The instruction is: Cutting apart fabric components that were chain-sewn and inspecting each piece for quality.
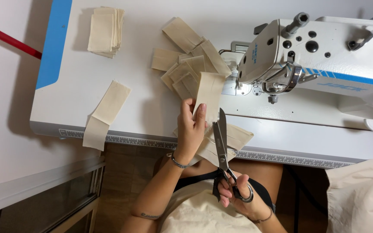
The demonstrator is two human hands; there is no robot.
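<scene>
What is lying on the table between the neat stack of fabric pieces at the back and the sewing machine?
In the head view, a loose scattered pile of beige fabric pieces lies between the stack and the sewing machine.

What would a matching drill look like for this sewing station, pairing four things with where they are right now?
Things:
1. Steel scissors with black handles
2. Neat stack of cream fabric rectangles
3. Long cream fabric strip
4. White industrial sewing machine

Places:
A. Hanging over the table's front edge, on the left
B. In the right hand, blades pointing up
C. On the right of the white table
D. Far left of the table, near the blue panel

Pairs: 1-B, 2-D, 3-A, 4-C

The left hand pinches a folded cream fabric piece.
</scene>
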